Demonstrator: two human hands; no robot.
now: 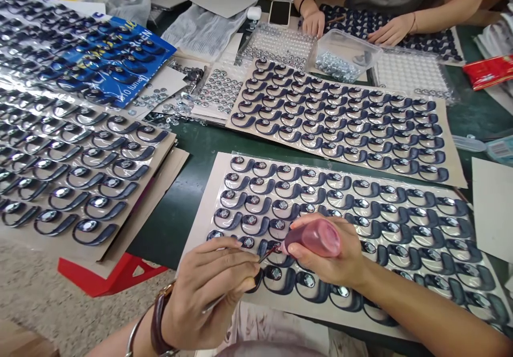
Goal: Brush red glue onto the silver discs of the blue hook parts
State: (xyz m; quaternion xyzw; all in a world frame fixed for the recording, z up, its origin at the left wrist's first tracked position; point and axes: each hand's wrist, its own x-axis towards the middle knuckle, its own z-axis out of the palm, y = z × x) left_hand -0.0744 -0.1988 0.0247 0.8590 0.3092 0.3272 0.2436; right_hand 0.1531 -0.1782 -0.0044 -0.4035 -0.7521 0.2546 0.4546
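Note:
My left hand (pixel 216 287) is closed around a thin metal tool (pixel 264 255), tweezer-like; most of it is hidden by my fingers. Its tip meets the nozzle of a pink squeeze bottle (pixel 320 237), tilted with its base toward me. My right hand (pixel 340 255) is wrapped around that bottle. Both hands are over the near cardboard sheet (pixel 200 212), which carries rows of dark curved pieces (pixel 315 287), each with a round silver gem-like part. Clear film covers part of the sheet.
Another sheet of curved pieces (pixel 336 119) lies beyond, with stacked sheets (pixel 80 170) at left. Farther back are trays of silver gems (pixel 280 47), a clear box (pixel 344 55) and a phone (pixel 279 13). A co-worker's hands (pixel 390 30) rest over a sheet across the table.

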